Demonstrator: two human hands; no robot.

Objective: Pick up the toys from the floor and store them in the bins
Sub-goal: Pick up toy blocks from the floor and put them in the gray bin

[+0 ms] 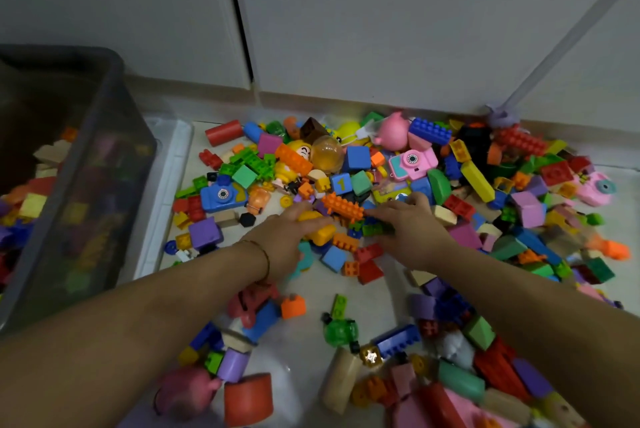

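Gripping yellow block (320, 231) in curled left hand (285, 240); right hand (414, 228) bent over green bricks (375, 229), can't tell if pinching. Mid-floor (311, 289), in toy pile (360, 181). Light, rigid, slick plastic: scoop cupped from both sides. Bin (116, 81) at floor's left edge.

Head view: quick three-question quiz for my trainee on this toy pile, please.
1. True or false: the grey bin stands on the person's right side.
2. The studded brick between the left hand and right hand is: A orange, B white, C black.
3. Fill in: the blue cube just beyond that brick shows the number ___.
Key: 1 false; 2 A; 3 the number 1.
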